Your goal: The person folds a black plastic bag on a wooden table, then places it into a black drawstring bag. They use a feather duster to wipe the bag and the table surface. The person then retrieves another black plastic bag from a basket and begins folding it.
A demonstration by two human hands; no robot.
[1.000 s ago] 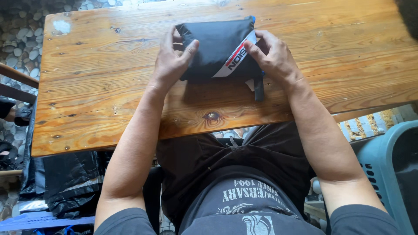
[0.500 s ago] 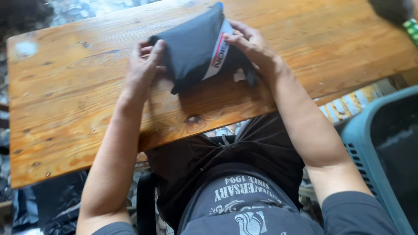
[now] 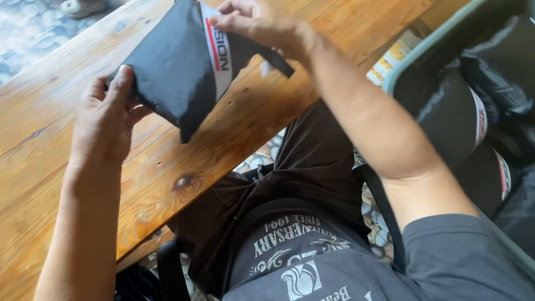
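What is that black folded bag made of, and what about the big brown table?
The black folded bag looks like thin matte woven fabric, perhaps nylon: it creases softly. The brown plank table is wood with a slightly glossy finish: grain and a dark knot show.

Left hand (image 3: 103, 120) grips the black pouch (image 3: 173, 67) at its 8 o'clock corner; right hand (image 3: 256, 22) pinches its 1 o'clock edge. Pouch tilted above desk (image 3: 50, 167). Bin (image 3: 423, 42) at 3 o'clock.
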